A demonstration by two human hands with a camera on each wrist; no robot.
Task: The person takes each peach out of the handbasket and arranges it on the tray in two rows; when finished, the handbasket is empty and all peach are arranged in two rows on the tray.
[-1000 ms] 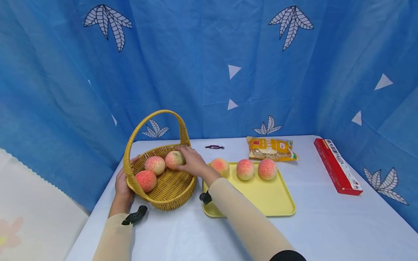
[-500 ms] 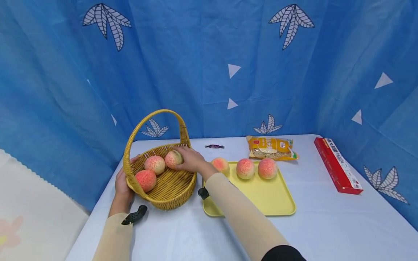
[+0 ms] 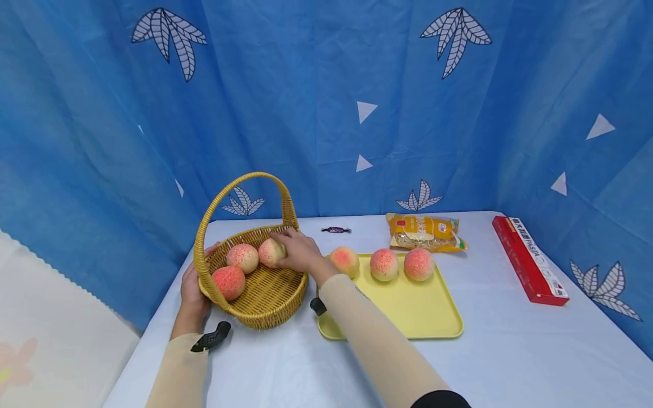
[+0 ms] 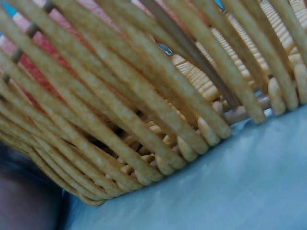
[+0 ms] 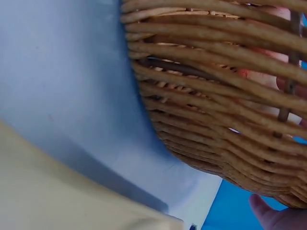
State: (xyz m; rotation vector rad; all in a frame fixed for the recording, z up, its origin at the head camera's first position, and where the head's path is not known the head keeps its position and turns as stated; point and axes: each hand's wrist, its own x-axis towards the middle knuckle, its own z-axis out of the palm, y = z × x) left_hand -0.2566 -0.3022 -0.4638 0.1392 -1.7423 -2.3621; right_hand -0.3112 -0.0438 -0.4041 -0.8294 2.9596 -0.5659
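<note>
A golden wicker basket (image 3: 267, 316) with a tall arched handle stands on the left of the table. Inside lie three peaches: a red one (image 3: 228, 283) near the front left, a speckled pink one (image 3: 242, 258) behind it, and a pale one (image 3: 270, 253) at the back. My right hand (image 3: 301, 250) reaches over the right rim and holds this pale peach between thumb and fingers. Along the outer left wall, my left hand (image 3: 192, 288) rests with its fingers extended towards the rim. The wicker wall (image 4: 144, 105) fills much of the left wrist view.
Right of the basket, a yellow tray (image 3: 418, 323) bears three more peaches along its back edge, with my right forearm across its left part. Behind are a small purple-wrapped candy (image 3: 336, 230) and an orange food packet (image 3: 425, 231). A red pasta box (image 3: 528, 260) lies at right.
My right hand has shifted slightly over the pale peach, and less of its greenish side shows. My left hand and the basket stay in place.
</note>
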